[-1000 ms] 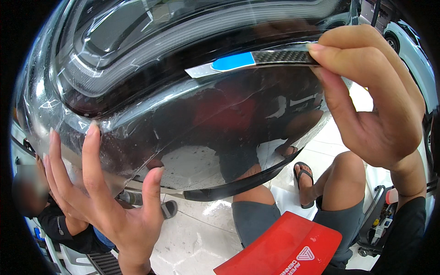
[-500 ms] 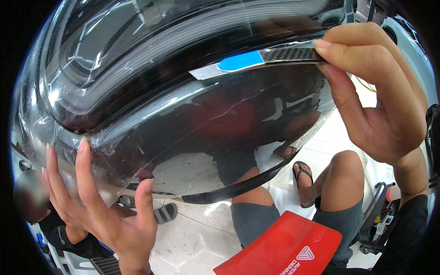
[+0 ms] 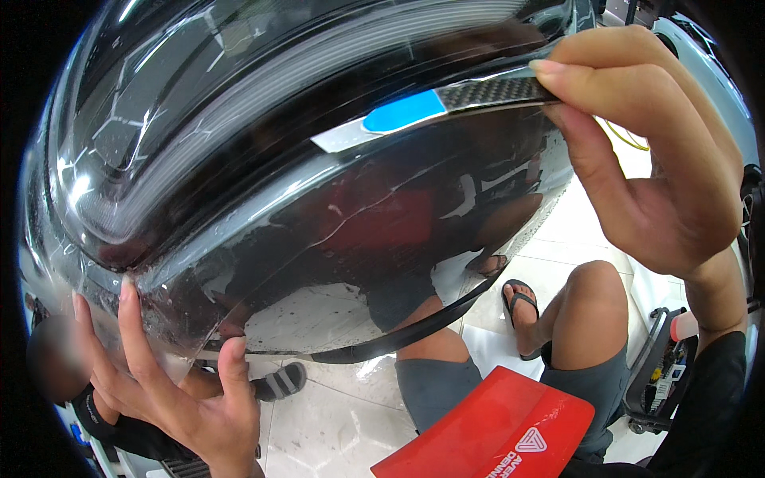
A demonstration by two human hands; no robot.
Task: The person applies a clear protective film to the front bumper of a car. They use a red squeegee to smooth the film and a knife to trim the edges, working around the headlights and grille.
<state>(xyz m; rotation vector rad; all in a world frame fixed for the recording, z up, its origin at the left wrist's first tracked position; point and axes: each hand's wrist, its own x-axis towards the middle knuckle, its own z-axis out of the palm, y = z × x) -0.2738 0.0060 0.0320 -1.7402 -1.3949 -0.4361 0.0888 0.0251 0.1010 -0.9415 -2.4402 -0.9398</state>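
A glossy black curved car panel (image 3: 398, 231) fills the upper middle, wet, with clear film (image 3: 179, 342) along its lower left. My left hand (image 3: 187, 410) has its fingers spread, its fingertips against the film below the panel's rounded corner. Between thumb and fingers, my right hand (image 3: 669, 151) pinches a slim knife-like tool (image 3: 486, 94) with a carbon-weave handle, a blue rounded section and a pale slanted tip. The tool lies along the panel's raised ridge, its tip pointing left. A red flat squeegee (image 3: 486, 426) with a white mark shows at the lower edge, held by neither hand.
My bent knees (image 3: 590, 319) are below the panel, one foot in a black flip-flop (image 3: 522, 315). At lower left is another person (image 3: 127, 430) with a grey sandal (image 3: 280, 382). A black wheeled cart (image 3: 657, 382) stands at right on the pale tiled floor (image 3: 335, 430).
The panel, film and tool have shifted slightly left in view, the panel's left side also downward. My left hand has moved down and left with it. The grips look unchanged.
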